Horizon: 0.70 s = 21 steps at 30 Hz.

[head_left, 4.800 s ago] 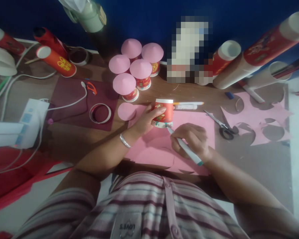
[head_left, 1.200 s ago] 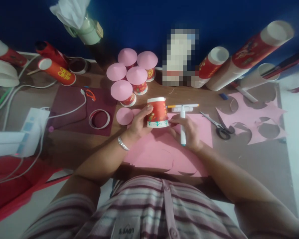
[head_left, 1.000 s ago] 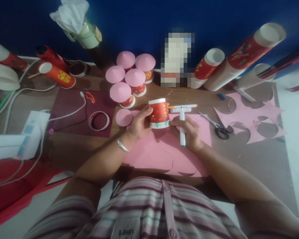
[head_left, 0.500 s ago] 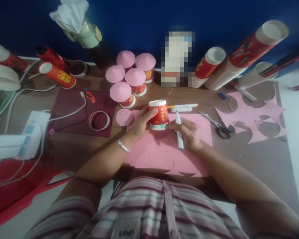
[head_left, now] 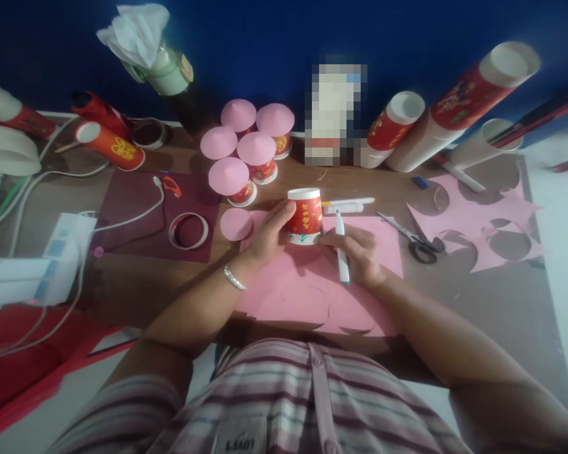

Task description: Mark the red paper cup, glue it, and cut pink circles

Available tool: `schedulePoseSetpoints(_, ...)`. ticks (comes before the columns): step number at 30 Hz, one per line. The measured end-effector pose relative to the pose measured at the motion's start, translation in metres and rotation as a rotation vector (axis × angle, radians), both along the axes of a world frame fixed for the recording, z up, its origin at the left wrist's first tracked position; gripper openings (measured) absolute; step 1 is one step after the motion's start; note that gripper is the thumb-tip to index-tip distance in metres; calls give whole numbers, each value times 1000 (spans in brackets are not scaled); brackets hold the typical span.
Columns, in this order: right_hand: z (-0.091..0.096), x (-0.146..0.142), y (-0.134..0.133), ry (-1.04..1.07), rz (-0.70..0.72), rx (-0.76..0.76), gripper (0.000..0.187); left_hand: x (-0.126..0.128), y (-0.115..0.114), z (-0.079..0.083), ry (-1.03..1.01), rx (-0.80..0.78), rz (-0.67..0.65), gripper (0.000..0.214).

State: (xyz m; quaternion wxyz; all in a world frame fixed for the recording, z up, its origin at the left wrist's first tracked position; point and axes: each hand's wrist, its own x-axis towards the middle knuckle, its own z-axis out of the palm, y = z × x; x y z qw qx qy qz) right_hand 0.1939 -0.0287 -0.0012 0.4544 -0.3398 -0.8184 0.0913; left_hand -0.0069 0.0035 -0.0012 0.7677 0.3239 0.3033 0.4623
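Note:
My left hand is closed around the left side of a red paper cup with gold lettering, held above pink paper. Green marks run along the cup's white lower band. My right hand grips a white marker, which slants between the fingers; its fingertips are by the cup's lower right edge. A pink paper disc lies left of my left hand. Behind it stand several small red cups topped with pink paper cones. An orange pen and a white pen or cap lie beyond the cup.
Black scissors and a cut pink sheet with round holes lie on the right. Stacked paper cups lean at the back right. On the left are a tape roll, a power strip with cables and an orange cup.
The cup has turned in my left hand, so its lettering and green marks sit further left. It has also shifted slightly to the right. My right hand keeps the marker in nearly the same place.

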Motion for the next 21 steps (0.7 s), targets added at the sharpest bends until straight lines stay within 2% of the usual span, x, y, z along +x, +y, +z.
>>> schedulePoseSetpoints(6, 2, 3, 2, 46, -11, -39, 22, -3, -4, -4, 136, 190, -103, 69)
schedulePoseSetpoints(10, 5, 6, 3, 88, -4, -79, 26, 0, -5, 2, 279, 224, -100, 85)
schedulePoseSetpoints(15, 6, 6, 4, 69, -20, -52, 20, 3, -4, 6, 321, 259, -102, 72)
schedulePoseSetpoints(21, 5, 5, 4, 37, -9, 1, 18, -1, -3, 3, 239, 214, -133, 64)
